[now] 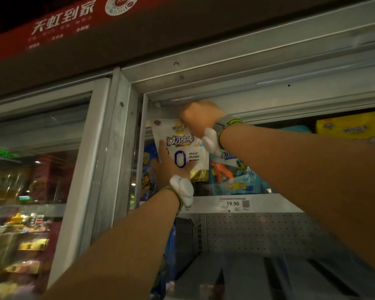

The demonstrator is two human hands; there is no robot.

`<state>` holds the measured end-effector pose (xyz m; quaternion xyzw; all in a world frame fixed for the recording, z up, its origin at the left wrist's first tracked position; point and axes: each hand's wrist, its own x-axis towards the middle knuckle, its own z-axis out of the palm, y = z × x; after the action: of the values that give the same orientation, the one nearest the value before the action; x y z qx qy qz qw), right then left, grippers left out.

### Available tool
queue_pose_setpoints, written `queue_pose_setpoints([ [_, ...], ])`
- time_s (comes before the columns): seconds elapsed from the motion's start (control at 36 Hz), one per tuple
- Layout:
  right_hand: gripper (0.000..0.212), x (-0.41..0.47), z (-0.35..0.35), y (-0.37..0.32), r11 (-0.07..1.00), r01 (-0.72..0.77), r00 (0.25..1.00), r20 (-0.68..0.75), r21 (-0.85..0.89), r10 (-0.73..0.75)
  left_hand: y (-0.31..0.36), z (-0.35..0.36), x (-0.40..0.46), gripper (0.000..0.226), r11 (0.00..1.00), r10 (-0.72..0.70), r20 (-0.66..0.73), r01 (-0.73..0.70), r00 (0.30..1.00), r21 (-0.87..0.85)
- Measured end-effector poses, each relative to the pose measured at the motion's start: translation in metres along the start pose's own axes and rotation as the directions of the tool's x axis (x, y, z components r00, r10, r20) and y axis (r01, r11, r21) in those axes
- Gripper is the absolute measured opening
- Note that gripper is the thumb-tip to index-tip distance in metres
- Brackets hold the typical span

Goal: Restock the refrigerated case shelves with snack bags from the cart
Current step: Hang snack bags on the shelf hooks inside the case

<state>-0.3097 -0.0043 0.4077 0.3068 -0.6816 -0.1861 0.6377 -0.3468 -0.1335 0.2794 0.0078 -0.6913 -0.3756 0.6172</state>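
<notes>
A white snack bag (178,146) with blue lettering and a gold bottom hangs upright at the top left of the open refrigerated case. My right hand (198,119) grips its top right corner, up near the case's upper frame. My left hand (168,166) presses flat against the bag's lower left face, fingers straight. A blue snack bag (234,176) with a cartoon figure hangs just right of the white one. Another dark blue bag (147,172) sits behind and to the left. The cart is out of sight.
The shelf edge (268,204) below carries a 19.90 price tag (232,203). A yellow package (353,127) lies at the upper right. The open glass door frame (115,148) stands close on the left. A perforated back panel (258,230) and a lower shelf lie underneath.
</notes>
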Motion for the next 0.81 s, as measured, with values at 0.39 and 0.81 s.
queue_pose_setpoints([
  [0.39, 0.020, 0.000, 0.013, 0.003, 1.000, -0.015, 1.000, 0.009, -0.009, 0.015, -0.010, 0.020, 0.017, 0.123, 1.000, -0.013, 0.167, 0.016, 0.986, -0.018],
  [0.81, 0.021, 0.004, 0.027, 0.003, 0.999, -0.028, 0.999, 0.017, -0.036, 0.029, -0.021, 0.039, 0.040, 0.122, 0.996, 0.012, 0.232, 0.010, 0.973, -0.093],
])
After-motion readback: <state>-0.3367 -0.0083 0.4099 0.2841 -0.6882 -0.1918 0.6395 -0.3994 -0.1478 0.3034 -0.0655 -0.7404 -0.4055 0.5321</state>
